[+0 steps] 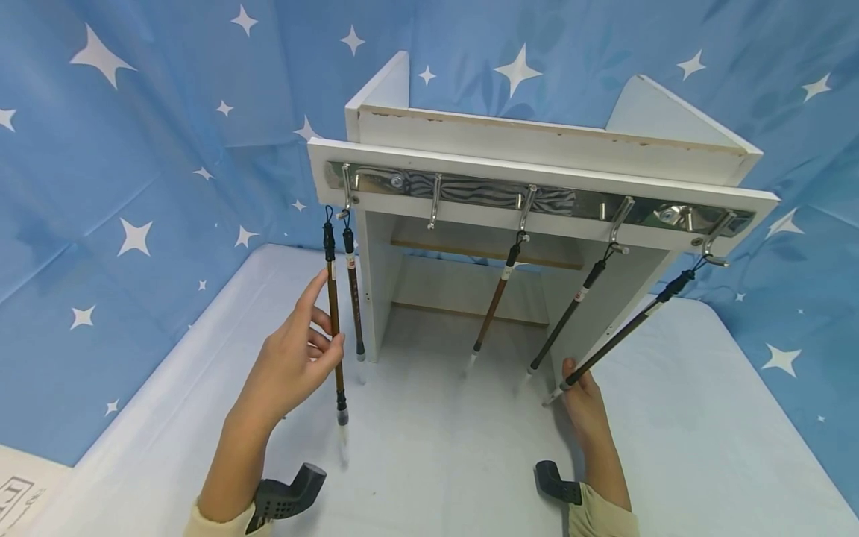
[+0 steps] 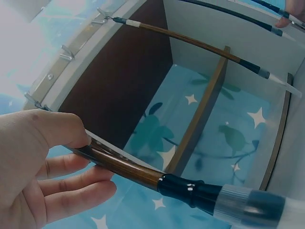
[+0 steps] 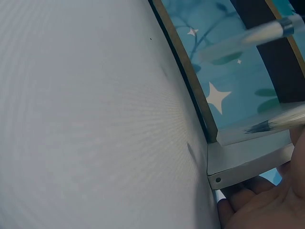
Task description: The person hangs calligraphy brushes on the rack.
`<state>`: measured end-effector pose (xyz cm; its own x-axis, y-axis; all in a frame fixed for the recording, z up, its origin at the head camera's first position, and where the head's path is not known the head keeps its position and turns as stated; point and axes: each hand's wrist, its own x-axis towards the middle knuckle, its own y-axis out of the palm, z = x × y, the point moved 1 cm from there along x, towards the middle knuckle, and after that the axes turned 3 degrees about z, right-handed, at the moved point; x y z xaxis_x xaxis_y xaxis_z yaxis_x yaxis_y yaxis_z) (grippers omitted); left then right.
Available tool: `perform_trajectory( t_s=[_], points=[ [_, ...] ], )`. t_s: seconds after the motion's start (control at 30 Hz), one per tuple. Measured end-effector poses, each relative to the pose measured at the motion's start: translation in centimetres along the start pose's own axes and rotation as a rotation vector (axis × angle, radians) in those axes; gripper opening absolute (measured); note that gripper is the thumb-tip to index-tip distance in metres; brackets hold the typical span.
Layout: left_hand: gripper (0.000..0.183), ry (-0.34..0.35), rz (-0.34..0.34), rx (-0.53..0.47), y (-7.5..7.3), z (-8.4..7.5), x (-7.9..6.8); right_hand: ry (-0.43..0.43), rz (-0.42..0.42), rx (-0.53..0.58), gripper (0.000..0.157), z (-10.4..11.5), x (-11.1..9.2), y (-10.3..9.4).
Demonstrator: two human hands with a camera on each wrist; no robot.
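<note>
My left hand holds the leftmost writing brush by its brown handle. In the left wrist view, the thumb lies over this brush and the fingers curl loosely beneath. Its loop hangs by the leftmost hook, close to a second dark brush. At the lower right, my right hand grips the side panel of a white shelf unit, its fingers behind the panel in the right wrist view. The rightmost brush slants across in front of that hand, its tip end near the fingers.
A metal hook rail runs along the front of the shelf unit. From it hang a brown brush and a dark brush. One hook bears no brush. A blue starry cloth stands behind the white tabletop.
</note>
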<state>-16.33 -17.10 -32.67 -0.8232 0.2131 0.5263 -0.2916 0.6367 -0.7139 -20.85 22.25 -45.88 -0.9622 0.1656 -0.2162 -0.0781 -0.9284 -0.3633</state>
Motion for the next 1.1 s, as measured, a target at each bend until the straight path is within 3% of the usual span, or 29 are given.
perform_trajectory(
  t_s=[0.47,0.9,1.1],
  points=[
    [0.088,0.127,-0.060,-0.023,-0.7,-1.8,-0.6,-0.001,-0.006,0.005,0.073,-0.1,0.0,0.0],
    [0.084,0.183,-0.031,-0.037,-0.1,-3.0,-0.8,-0.003,-0.008,0.010,0.074,0.1,0.1,0.2],
    [0.074,0.276,-0.034,-0.046,0.4,-3.7,-0.7,0.005,-0.013,0.015,0.074,0.0,0.1,0.1]
  ],
)
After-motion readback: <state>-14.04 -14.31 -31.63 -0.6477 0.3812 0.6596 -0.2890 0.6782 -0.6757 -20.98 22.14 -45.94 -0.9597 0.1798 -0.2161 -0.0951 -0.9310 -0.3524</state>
